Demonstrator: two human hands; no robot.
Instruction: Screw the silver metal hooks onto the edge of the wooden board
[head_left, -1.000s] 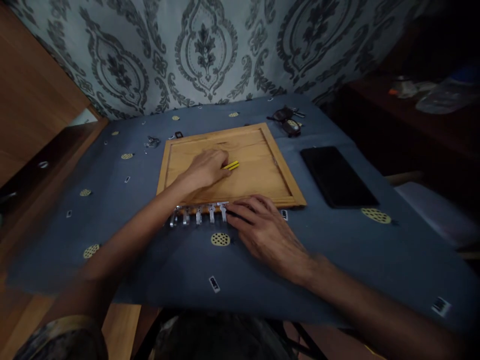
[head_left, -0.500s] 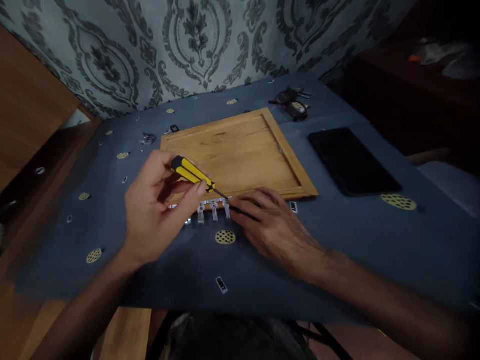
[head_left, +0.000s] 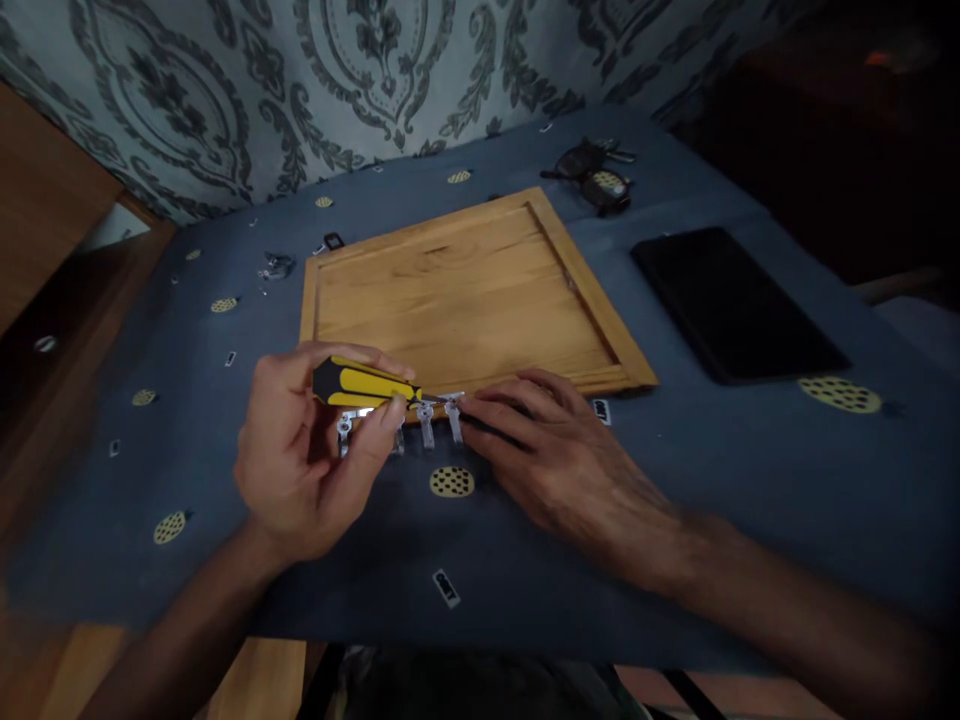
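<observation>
My left hand (head_left: 292,450) grips a yellow and black screwdriver (head_left: 367,385), its thumb and fingers around the handle. The thin shaft points right, its tip at the rightmost visible hook of a shiny metal hook rail (head_left: 426,425). This rail lies along the front edge of a wooden framed board (head_left: 465,300), with several hooks pointing toward me. My right hand (head_left: 562,460) is closed over the rail's right end and the board's edge, fingers bent together. The fingers hide that end of the rail, and my left hand covers part of its left side.
A black tablet-like slab (head_left: 739,300) lies right of the board. Behind it rest keys with a dark fob (head_left: 596,175). Small metal pieces (head_left: 276,266) and a small black item (head_left: 333,241) sit at the back left. A dark blue patterned cloth (head_left: 360,590) covers the table.
The screwdriver has tilted from a steep slant to nearly flat, its handle lower and farther left. My left hand has dropped slightly; my right hand stays at the rail. The view has shifted a little.
</observation>
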